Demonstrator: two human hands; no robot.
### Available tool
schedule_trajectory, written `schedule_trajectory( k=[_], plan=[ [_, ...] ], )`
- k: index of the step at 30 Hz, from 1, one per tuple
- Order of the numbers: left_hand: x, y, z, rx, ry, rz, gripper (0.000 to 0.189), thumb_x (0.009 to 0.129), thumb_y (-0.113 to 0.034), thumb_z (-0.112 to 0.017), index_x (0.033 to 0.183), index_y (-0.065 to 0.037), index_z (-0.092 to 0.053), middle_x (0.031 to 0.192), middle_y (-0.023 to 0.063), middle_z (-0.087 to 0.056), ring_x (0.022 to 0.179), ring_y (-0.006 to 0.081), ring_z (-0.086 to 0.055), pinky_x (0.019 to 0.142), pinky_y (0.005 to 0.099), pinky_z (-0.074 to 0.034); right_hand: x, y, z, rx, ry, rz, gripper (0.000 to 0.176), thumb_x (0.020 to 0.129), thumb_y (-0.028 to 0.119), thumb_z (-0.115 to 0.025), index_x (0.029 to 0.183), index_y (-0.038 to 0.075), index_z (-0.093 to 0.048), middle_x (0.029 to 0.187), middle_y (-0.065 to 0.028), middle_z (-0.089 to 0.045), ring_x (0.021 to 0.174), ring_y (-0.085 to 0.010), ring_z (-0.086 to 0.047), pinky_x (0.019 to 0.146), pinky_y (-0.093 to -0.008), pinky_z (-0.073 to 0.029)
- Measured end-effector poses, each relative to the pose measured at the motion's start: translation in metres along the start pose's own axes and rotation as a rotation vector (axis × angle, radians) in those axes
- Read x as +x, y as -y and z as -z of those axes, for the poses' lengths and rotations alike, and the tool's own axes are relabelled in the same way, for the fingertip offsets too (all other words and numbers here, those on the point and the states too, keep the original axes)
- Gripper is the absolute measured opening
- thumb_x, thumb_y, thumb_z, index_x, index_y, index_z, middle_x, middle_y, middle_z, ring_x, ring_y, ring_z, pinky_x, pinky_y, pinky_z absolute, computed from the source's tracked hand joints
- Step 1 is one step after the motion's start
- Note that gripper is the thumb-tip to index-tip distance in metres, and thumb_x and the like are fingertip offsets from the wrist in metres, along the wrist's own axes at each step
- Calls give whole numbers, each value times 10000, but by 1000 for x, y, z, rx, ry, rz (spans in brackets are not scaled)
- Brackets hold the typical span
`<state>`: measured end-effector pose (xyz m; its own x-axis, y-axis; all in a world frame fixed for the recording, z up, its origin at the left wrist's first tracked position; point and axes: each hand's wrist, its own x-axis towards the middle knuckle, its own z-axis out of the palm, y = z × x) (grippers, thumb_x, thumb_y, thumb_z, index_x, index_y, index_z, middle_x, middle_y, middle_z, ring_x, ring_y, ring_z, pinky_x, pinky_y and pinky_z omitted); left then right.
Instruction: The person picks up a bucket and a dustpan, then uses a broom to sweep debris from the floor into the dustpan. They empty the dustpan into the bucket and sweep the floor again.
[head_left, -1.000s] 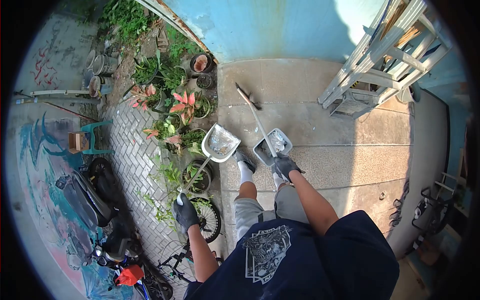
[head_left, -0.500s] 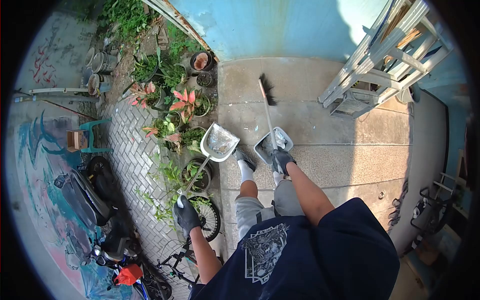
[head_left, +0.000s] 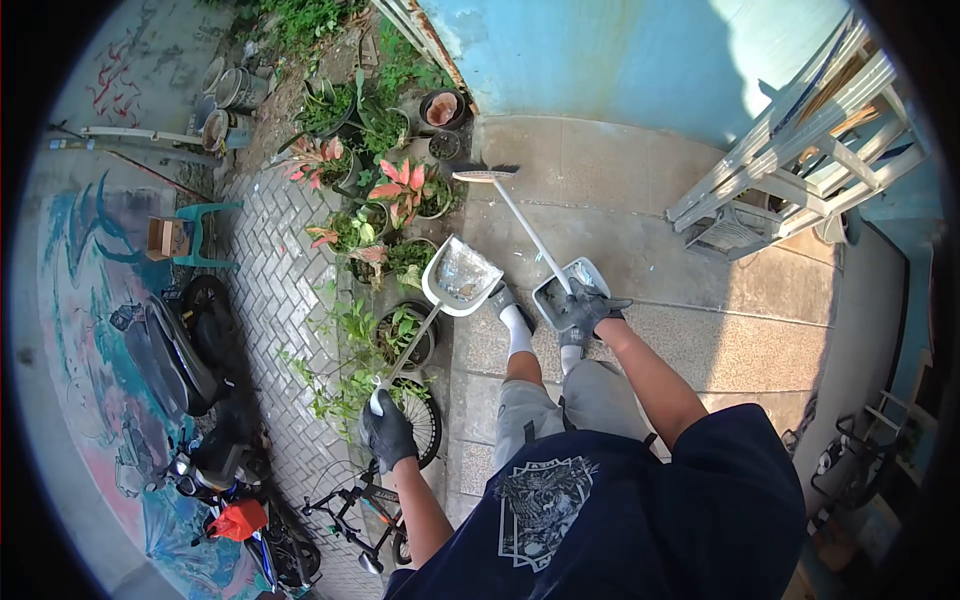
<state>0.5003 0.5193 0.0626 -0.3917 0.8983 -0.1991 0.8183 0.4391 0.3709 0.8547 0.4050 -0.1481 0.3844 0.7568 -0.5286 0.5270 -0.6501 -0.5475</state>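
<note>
My left hand (head_left: 388,432), in a dark grey glove, is wrapped round the end of a long-handled white dustpan (head_left: 455,300). Pale scraps lie in the pan, which is held out beside the potted plants. With my right hand (head_left: 598,308), gloved too, I grip the upper end of a broom (head_left: 530,232); some of its fingers stick out to the side. The broom points away from me, its dark bristles up by the plant pots. Below my right hand is a white-rimmed bin (head_left: 590,270) with litter inside, partly hidden by the glove.
Potted plants (head_left: 400,190) line the left edge of the concrete floor (head_left: 620,235). Past them, a bicycle (head_left: 375,500) and motorbikes (head_left: 180,355) stand on grey paving. A white wooden rack (head_left: 790,170) leans at the right, and a blue wall (head_left: 600,70) closes the far side.
The broom head has swung left towards the plant pots and turned crosswise. Fingers of my right hand have spread out from the handle. The dustpan stays in my left hand.
</note>
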Motion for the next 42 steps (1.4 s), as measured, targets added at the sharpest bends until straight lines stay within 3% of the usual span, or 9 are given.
schedule_trajectory(
  k=[4, 9, 12, 21, 26, 29, 31, 32, 42],
  plan=[
    [-6, 17, 4, 54, 16, 11, 522, 908, -469, -540, 1100, 1, -664, 1011, 223, -671, 952, 369, -638, 860, 448, -467, 121, 0, -23, -187, 281, -172, 435, 986, 275, -349, 1346, 67, -477, 1233, -195, -610, 1120, -352, -605, 959, -445, -477],
    [-3, 55, -1, -2, -42, -14, 474, 917, -419, -556, 1040, 26, -664, 924, 214, -676, 856, 355, -644, 800, 433, -483, 104, -40, -9, -158, 354, -354, 558, 1017, 415, -191, 1331, 80, -508, 1326, -188, -558, 1176, -401, -565, 1012, -491, -427],
    [-13, 60, -10, -161, -90, -36, 431, 917, -380, -566, 972, 32, -678, 858, 213, -682, 804, 351, -652, 755, 435, -491, 54, -140, -15, -354, 368, -113, 504, 1018, 382, -258, 1266, 62, -558, 1250, -204, -603, 1133, -368, -593, 988, -455, -449],
    [-18, 59, -16, 100, -123, -42, 460, 904, -417, -561, 938, 26, -683, 873, 225, -675, 836, 380, -647, 756, 469, -476, -31, -78, 91, -336, 188, 71, 359, 941, 219, -447, 1239, 53, -561, 1049, -242, -658, 989, -397, -636, 863, -500, -490],
    [-15, 50, -19, 145, -92, -100, 446, 900, -409, -551, 963, 13, -682, 867, 212, -676, 825, 365, -651, 753, 457, -476, 83, -57, 25, -249, 183, -163, 378, 964, 222, -431, 1298, 65, -510, 1171, -204, -639, 1077, -369, -625, 917, -483, -491],
    [-11, 32, -14, 103, -42, -45, 444, 907, -410, -544, 1042, -11, -685, 970, 225, -683, 912, 373, -659, 812, 451, -489, 73, -58, -1, -339, 320, -294, 417, 987, 284, -301, 1297, 85, -497, 1371, -174, -526, 1196, -406, -543, 936, -524, -459],
    [-12, 11, -9, 86, -44, -52, 446, 908, -413, -543, 1037, -9, -683, 967, 226, -682, 914, 379, -657, 816, 456, -488, 39, -67, -8, -299, 375, -322, 435, 1001, 242, -329, 1398, 116, -453, 1429, -149, -485, 1300, -317, -489, 1075, -425, -397],
    [-13, -3, -4, 123, -5, -61, 451, 909, -419, -543, 1025, -6, -682, 958, 227, -681, 915, 385, -655, 816, 460, -486, 17, -85, -16, -206, 281, -255, 375, 989, 307, -362, 1230, 84, -543, 1244, -200, -600, 1157, -406, -564, 945, -476, -459],
    [68, -35, -61, 202, 66, -455, 384, 887, -423, -586, 925, -54, -685, 867, 195, -674, 844, 375, -651, 759, 466, -491, -88, -90, -29, 35, 72, -325, 422, 931, 253, -431, 1316, 126, -549, 837, -169, -686, 670, -269, -679, 667, -413, -554]
  ],
)
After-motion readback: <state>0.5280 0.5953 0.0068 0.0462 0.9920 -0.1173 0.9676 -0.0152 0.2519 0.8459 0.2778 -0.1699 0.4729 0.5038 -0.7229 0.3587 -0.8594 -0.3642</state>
